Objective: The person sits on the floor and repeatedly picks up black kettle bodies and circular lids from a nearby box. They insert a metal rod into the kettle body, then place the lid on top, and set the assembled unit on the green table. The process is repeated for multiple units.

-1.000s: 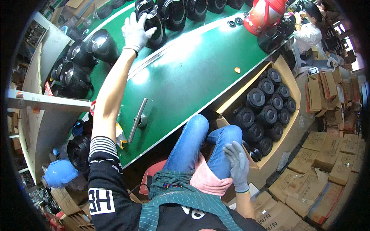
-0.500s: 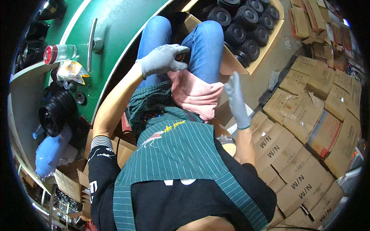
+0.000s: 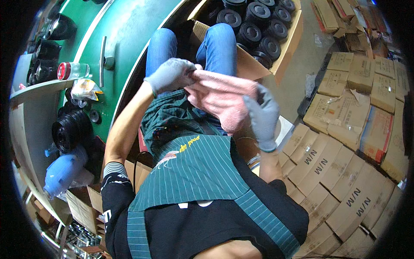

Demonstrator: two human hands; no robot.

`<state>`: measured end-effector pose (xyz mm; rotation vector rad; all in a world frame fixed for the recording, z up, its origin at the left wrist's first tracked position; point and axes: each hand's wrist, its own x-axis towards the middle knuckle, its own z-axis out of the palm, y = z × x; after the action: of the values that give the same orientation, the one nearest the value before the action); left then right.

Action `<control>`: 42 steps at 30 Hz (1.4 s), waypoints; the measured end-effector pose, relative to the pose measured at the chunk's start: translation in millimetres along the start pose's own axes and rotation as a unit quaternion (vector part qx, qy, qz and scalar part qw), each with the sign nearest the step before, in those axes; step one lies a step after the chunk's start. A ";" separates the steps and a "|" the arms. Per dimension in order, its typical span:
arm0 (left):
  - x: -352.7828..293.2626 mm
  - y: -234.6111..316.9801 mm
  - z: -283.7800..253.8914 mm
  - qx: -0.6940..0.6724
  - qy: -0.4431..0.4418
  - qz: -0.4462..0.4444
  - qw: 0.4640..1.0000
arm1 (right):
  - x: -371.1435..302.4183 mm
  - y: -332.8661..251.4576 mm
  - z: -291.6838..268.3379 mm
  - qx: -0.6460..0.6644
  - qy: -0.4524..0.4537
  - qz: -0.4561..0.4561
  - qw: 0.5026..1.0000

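Note:
A pink cloth (image 3: pixel 222 95) stretches between my two hands above my lap. My left hand (image 3: pixel 171 75), in a grey glove, grips its left end with the fingers closed. On the other side my right hand (image 3: pixel 264 114), gloved the same way, has its fingers bent round the cloth's right end. The lower edge of the cloth hangs in a bunched fold over my striped green apron (image 3: pixel 194 168). Whether anything lies inside the cloth is hidden.
An open carton (image 3: pixel 286 52) of round black parts stands beyond my knees on the right. Stacked brown boxes (image 3: pixel 319 159) line the right side. On the green table (image 3: pixel 125 26) at left lie a red-lidded clear jar (image 3: pixel 74 71), a metal bar (image 3: pixel 102 62) and a black spool (image 3: pixel 64 131).
My right hand has closed on the right end of the cloth after being apart from it. The cloth is now raised and drawn out between both hands.

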<state>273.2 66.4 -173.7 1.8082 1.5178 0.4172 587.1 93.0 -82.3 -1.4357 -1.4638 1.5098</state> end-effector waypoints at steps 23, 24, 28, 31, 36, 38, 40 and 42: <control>-75.8 -16.4 -80.6 0.047 0.280 -0.076 0.956 | 133.6 83.8 72.9 -0.457 -0.203 -0.468 0.729; -78.7 -26.2 -101.6 0.023 0.298 -0.078 0.951 | 133.8 87.8 75.3 -0.458 -0.187 -0.466 0.734; -115.3 -104.3 -168.8 0.026 0.419 -0.256 0.870 | 132.7 80.9 77.4 -0.451 -0.193 -0.449 0.747; -146.0 -206.8 -236.5 0.239 0.482 -0.367 0.759 | 130.9 74.8 80.5 -0.458 -0.200 -0.433 0.750; -154.4 -285.8 -334.1 0.295 0.457 -0.544 0.639 | 133.4 73.2 89.9 -0.468 -0.198 -0.409 0.758; -171.0 -327.0 -340.7 0.312 0.454 -0.544 0.633 | 136.0 74.4 94.8 -0.468 -0.202 -0.416 0.753; -179.6 -336.9 -342.5 0.332 0.466 -0.477 0.667 | 137.7 73.5 97.6 -0.466 -0.212 -0.416 0.752; -175.7 -327.9 -338.8 0.346 0.478 -0.415 0.692 | 137.0 70.8 99.8 -0.465 -0.220 -0.415 0.750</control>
<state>-226.7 21.5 -137.2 1.0544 3.3800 0.3404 478.6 173.3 -206.8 -0.5616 -2.8782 0.4966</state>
